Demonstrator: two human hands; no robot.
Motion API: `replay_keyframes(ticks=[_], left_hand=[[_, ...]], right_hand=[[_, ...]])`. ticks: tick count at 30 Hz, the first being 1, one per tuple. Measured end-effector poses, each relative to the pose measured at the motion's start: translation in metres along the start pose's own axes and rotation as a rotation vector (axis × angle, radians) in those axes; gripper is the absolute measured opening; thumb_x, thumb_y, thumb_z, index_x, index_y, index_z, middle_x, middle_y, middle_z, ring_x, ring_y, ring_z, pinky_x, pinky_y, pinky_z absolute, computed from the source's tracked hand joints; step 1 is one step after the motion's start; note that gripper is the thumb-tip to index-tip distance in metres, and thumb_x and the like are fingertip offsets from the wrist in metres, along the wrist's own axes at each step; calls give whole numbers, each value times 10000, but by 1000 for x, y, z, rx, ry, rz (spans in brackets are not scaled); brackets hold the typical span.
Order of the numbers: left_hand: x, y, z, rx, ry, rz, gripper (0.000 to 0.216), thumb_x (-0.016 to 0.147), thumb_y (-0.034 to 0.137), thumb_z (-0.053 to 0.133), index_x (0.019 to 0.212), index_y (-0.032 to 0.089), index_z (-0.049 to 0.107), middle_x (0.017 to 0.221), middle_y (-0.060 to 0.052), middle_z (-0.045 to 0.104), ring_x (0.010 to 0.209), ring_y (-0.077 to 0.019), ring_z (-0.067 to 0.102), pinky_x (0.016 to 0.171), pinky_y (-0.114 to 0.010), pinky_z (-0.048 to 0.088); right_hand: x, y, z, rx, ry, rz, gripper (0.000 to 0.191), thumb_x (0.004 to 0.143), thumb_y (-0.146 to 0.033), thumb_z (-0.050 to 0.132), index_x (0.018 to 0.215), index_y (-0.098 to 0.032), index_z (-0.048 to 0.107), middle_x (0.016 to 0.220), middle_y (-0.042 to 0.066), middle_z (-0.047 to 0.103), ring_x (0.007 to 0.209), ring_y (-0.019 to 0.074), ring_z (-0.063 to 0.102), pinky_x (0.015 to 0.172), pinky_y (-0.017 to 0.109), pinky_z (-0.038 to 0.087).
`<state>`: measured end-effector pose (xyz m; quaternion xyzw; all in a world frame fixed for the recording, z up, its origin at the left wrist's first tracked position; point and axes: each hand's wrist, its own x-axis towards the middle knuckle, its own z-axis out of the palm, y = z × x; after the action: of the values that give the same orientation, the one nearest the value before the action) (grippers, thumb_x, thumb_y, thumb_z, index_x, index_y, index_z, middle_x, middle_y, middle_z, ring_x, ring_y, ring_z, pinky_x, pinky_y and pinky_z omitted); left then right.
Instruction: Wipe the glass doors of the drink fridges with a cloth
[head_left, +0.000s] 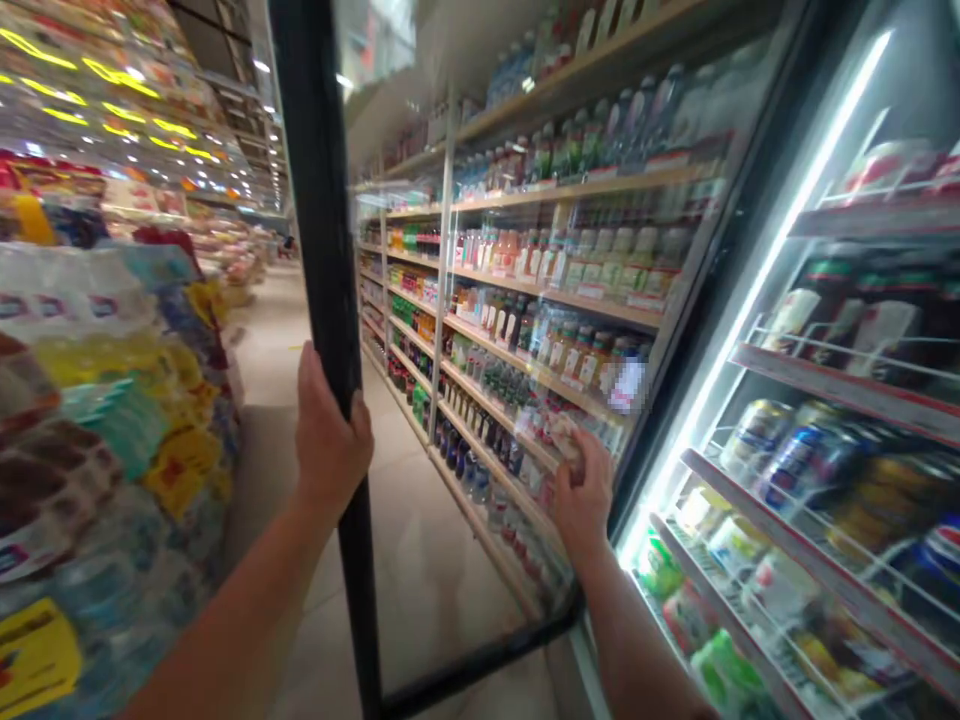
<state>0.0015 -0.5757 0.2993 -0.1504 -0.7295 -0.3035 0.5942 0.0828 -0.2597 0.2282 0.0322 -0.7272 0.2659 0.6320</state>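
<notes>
An open glass door [322, 250] with a black frame stands in front of me, swung out from a lit drinks fridge. My left hand [330, 430] is wrapped round the outer upright of its frame, thumb on the near side. Close to the inner face of the glass, my right hand [585, 490] is raised with its fingers curled. A pale patch shows at those fingertips; whether it is a cloth or the hand's reflection is too blurred to tell.
Fridge shelves [847, 390] with cans and bottles stand on the right. Through the glass appear long wooden shelves [525, 285] of bottled drinks. Stacked packaged goods [112, 400] line the left side. A tiled aisle floor [270, 340] runs between.
</notes>
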Motion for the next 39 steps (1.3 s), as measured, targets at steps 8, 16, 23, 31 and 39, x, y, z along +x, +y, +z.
replay_keyframes(ticks=[8, 16, 23, 31, 39], left_hand=[[-43, -3, 59, 387, -33, 253, 635, 1016, 343, 558, 1606, 269, 336, 1660, -89, 364, 1554, -346, 284, 1276, -603, 216], [-102, -21, 102, 418, 12, 336, 794, 942, 320, 623, 1637, 180, 264, 1612, -200, 408, 1591, -348, 146, 1286, -643, 97], [-106, -32, 107, 351, -27, 161, 610, 957, 418, 584, 1508, 177, 480, 1535, -227, 499, 1578, -396, 187, 1233, -760, 47], [-142, -56, 105, 534, -131, 157, 577, 982, 414, 450, 1471, 107, 474, 1469, -256, 555, 1579, -361, 195, 1255, -681, 155], [-171, -75, 106, 553, -84, 193, 694, 932, 327, 514, 1583, 158, 344, 1526, -232, 510, 1558, -368, 242, 1267, -646, 155]], right_hand=[[45, 71, 83, -60, -31, -234, 601, 1026, -186, 402, 1619, -199, 298, 1569, 206, 470, 1512, 305, 382, 1180, 620, 395], [33, 98, 92, -71, -163, -475, 681, 991, -123, 441, 1638, -261, 278, 1549, 127, 544, 1565, 287, 311, 1279, 588, 243], [76, 137, 76, -23, 123, -111, 633, 1033, -214, 446, 1638, -182, 263, 1705, 190, 232, 1584, 396, 214, 1214, 750, 250], [64, 137, 75, -43, -40, -308, 650, 998, -171, 517, 1616, -255, 333, 1682, 138, 328, 1572, 406, 244, 1219, 738, 248], [39, 106, 96, 19, -78, -315, 706, 995, -146, 483, 1648, -206, 222, 1685, 147, 314, 1597, 358, 180, 1258, 691, 234]])
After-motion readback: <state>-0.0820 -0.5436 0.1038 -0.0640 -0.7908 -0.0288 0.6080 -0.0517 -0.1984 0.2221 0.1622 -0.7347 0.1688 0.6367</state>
